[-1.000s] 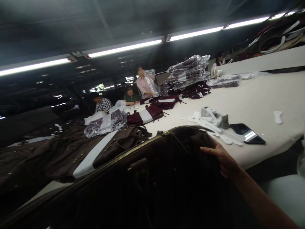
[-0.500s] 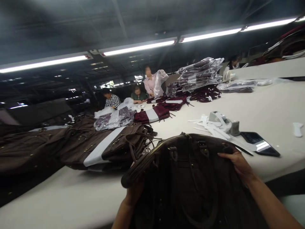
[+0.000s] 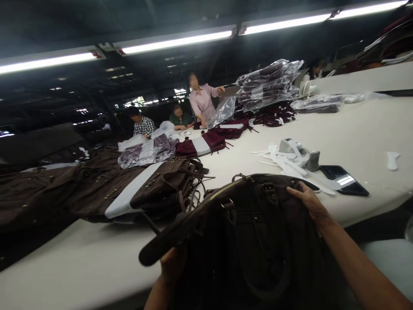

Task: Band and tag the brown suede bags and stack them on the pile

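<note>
A dark brown handbag (image 3: 258, 232) with a gold zipper along its top and looped handles hangs in front of me at the table's near edge. My left hand (image 3: 172, 262) grips its left side below the zipper end; most of those fingers are behind the fabric. On the upper right corner, my right hand (image 3: 308, 200) is closed, thumb and fingers holding the bag's edge. Behind the bag lie white strips (image 3: 287, 161) beside a grey tape dispenser-like object (image 3: 311, 159) and a dark phone (image 3: 345, 181).
Brown bags (image 3: 155, 189) with a white wrap lie stacked at left. Maroon bags (image 3: 201, 144) and plastic-wrapped bags (image 3: 267, 86) sit farther back on the white table (image 3: 364, 133). A person in a pink shirt (image 3: 203, 103) and two others work across it. A small fan (image 3: 306, 88) stands at back right.
The handbag's left end has shifted left and down along with my left hand. Across the table, the person in pink has lowered the clear plastic bag and raised one arm.
</note>
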The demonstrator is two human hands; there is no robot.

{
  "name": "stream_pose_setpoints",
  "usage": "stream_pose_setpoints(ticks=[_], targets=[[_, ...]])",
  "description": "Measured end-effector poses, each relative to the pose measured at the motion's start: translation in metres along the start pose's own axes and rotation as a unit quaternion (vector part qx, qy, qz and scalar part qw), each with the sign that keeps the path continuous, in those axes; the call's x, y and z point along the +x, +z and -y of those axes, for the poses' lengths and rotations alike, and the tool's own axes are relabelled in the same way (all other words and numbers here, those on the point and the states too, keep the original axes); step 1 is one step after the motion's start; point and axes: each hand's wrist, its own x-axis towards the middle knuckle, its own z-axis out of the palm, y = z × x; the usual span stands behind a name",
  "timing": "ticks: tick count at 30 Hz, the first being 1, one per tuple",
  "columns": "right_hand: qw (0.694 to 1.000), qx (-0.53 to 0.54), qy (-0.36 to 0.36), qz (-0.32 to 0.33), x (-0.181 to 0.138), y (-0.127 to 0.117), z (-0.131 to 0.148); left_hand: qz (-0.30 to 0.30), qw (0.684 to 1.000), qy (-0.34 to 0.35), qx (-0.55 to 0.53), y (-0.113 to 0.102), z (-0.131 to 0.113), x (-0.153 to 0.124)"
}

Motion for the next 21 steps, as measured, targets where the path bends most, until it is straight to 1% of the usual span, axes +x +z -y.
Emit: stream_pose_setpoints(ticks=[3,4,6,8,9,10,11,13,14,15,16,18,21], targets=[[0.999,0.002,-0.036,-0.026,0.02,0.013,0.011,-0.014,1.0,0.022,-0.011,0.007,-0.01,0.023],[0.998,-0.007,-0.057,-0.031,0.031,0.017,0.016,-0.017,0.999,0.015,-0.024,0.011,-0.014,0.033],[0.994,-0.049,-0.094,-0.039,0.056,0.025,0.026,-0.001,0.997,-0.03,-0.064,0.022,-0.019,0.056],[0.983,-0.138,-0.109,-0.044,0.084,0.032,0.031,0.044,0.991,-0.083,-0.1,0.034,-0.017,0.08],[0.971,-0.213,-0.104,-0.042,0.098,0.034,0.03,0.065,0.988,-0.097,-0.105,0.04,-0.013,0.09],[0.948,-0.302,-0.096,-0.04,0.11,0.035,0.026,0.084,0.986,-0.105,-0.103,0.046,-0.009,0.098],[0.914,-0.395,-0.088,-0.038,0.12,0.034,0.02,0.093,0.985,-0.106,-0.094,0.051,-0.004,0.103],[0.835,-0.542,-0.085,-0.035,0.133,0.028,0.003,0.094,0.988,-0.103,-0.073,0.059,0.006,0.105],[0.805,-0.584,-0.095,-0.035,0.136,0.023,-0.007,0.093,0.989,-0.1,-0.064,0.06,0.009,0.102],[0.787,-0.606,-0.112,-0.038,0.137,0.017,-0.016,0.096,0.989,-0.096,-0.056,0.06,0.011,0.097],[0.776,-0.615,-0.134,-0.043,0.137,0.012,-0.023,0.106,0.989,-0.093,-0.051,0.058,0.012,0.091],[0.766,-0.618,-0.17,-0.053,0.136,0.002,-0.033,0.142,0.985,-0.089,-0.044,0.05,0.01,0.078],[0.767,-0.613,-0.182,-0.054,0.134,-0.004,-0.036,0.18,0.977,-0.108,-0.03,0.032,-0.001,0.058]])
